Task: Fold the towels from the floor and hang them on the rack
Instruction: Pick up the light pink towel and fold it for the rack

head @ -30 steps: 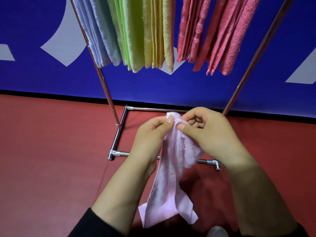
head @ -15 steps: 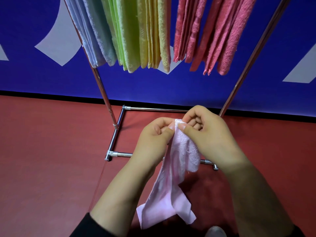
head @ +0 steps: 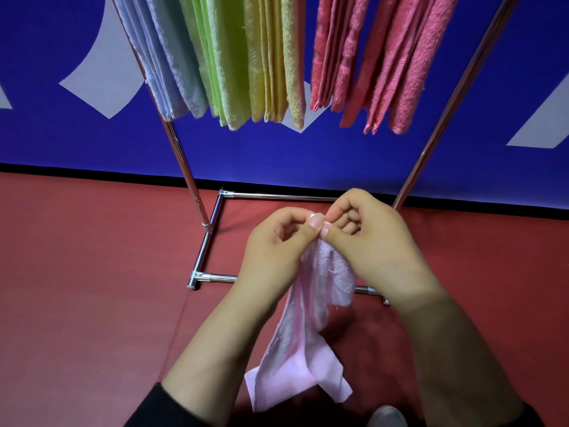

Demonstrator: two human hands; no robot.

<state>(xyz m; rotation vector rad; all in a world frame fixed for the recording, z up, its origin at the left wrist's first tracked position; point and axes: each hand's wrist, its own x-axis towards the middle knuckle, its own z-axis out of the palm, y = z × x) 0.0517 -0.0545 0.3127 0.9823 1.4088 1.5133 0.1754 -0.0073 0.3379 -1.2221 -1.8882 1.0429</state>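
Note:
A light pink towel (head: pixel 303 340) hangs bunched and twisted from both my hands in front of the rack. My left hand (head: pixel 277 251) pinches its top edge between thumb and fingers. My right hand (head: pixel 369 241) pinches the same edge right beside it, thumbs nearly touching. The towel's lower corners dangle above the red floor. The chrome rack (head: pixel 191 180) stands just behind, with folded towels hung on it: pale blue (head: pixel 166 66), green (head: pixel 218 63), yellow (head: pixel 277 63) and coral pink (head: pixel 385 63). The rack's top bar is out of frame.
The rack's base frame (head: pixel 212 229) lies on the red floor (head: pixel 92 288) under my hands. A blue wall with white shapes (head: pixel 61 118) runs behind. A shoe tip (head: pixel 386 417) shows at the bottom edge.
My hands have drawn the towel's top edge tighter together, with less pink cloth showing above my thumbs. The hanging part has shifted only slightly.

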